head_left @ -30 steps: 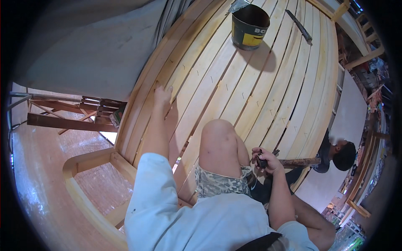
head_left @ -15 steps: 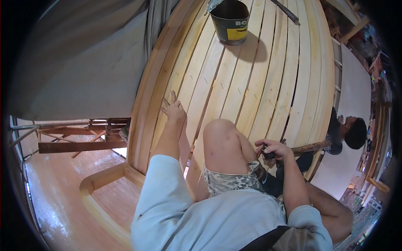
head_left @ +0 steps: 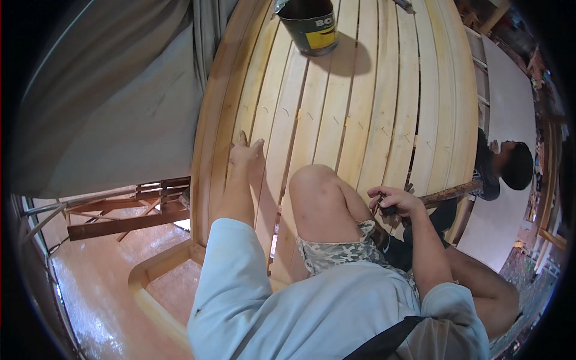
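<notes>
Beneath me curve long pale wooden planks (head_left: 360, 108), with narrow gaps between them and a row of small thin marks across. My left hand (head_left: 245, 153) reaches forward onto the planks at the left, its fingers spread and nothing in it. Beside my raised knee, my right hand (head_left: 403, 201) is curled around a small dark object (head_left: 389, 210). The fingers partly cover that object, and its kind does not show.
A dark bucket (head_left: 311, 30) with a yellow patch stands ahead on the planks. Behind it lies a dark tool end (head_left: 405, 6). Grey cloth (head_left: 114, 102) hangs at left, above a curved wooden frame (head_left: 144, 288). At right, a person (head_left: 501, 165) is close to a rough wooden pole (head_left: 450, 192).
The view has shifted, so the bucket and tool sit higher in the picture. My left hand's fingers have changed their spread on the planks. My right hand still holds the dark object.
</notes>
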